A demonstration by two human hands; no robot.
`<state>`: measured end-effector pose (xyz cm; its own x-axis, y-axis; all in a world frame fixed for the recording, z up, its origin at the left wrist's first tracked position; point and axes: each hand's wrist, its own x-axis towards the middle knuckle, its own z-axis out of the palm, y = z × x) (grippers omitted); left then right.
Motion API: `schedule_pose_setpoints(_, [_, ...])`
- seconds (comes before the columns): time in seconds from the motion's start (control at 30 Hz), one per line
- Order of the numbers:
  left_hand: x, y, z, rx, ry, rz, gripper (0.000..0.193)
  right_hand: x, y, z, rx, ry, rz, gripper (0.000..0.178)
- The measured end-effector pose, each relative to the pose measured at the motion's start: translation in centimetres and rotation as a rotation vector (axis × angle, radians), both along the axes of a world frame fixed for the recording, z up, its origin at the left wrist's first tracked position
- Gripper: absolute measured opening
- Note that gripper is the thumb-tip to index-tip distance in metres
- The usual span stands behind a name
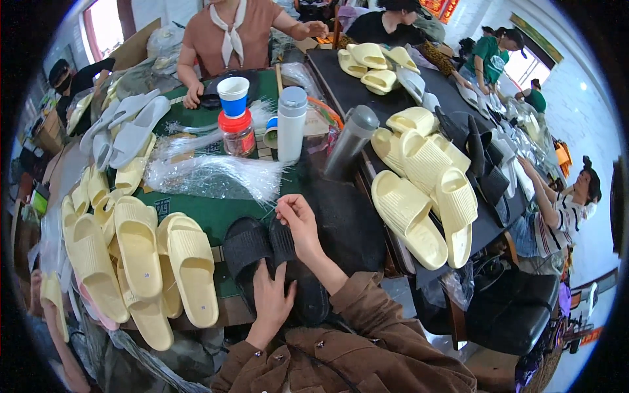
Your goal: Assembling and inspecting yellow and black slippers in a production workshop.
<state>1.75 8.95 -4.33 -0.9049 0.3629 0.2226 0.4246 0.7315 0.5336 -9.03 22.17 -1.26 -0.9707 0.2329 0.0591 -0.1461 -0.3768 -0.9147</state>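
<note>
A pair of black slippers [244, 247] lies side by side in front of me at the table's near edge. My left hand [272, 302] rests over them, two fingers stretched apart and reaching under the straps. Above the right slipper, my right hand [298, 221] is closed in a pinch at the end of a bundle of clear plastic strands [216, 175]. A thin strand seems to be between its fingertips, though it is hard to make out. Cream slippers [190, 272] are piled to the left of the black pair.
A white bottle [291, 128], a grey bottle [352, 141] and a red-lidded jar [237, 134] with a paper cup [233, 95] on top stand beyond the strands. More cream slippers [409, 216] cover the dark table at right. Across from me sits a person [229, 39]; others work nearby.
</note>
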Motion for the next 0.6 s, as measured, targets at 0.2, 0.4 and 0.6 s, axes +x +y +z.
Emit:
schedule_pose_setpoints(0.2, [0.0, 0.2, 0.5, 0.017, 0.103, -0.004, 0.048, 3.0, 0.3, 1.3, 0.084, -0.003, 0.18, 0.013])
schedule_pose_setpoints(0.4, [0.0, 0.1, -0.2, 0.005, 0.107, -0.01, 0.046, 6.2, 1.1, 2.7, 0.274, -0.004, 0.222, 0.028])
schedule_pose_setpoints(0.6, [-0.1, 0.2, 0.0, 0.007, 0.086, -0.005, 0.046, 9.2, 2.5, 3.2, 0.443, 0.076, 0.171, 0.034])
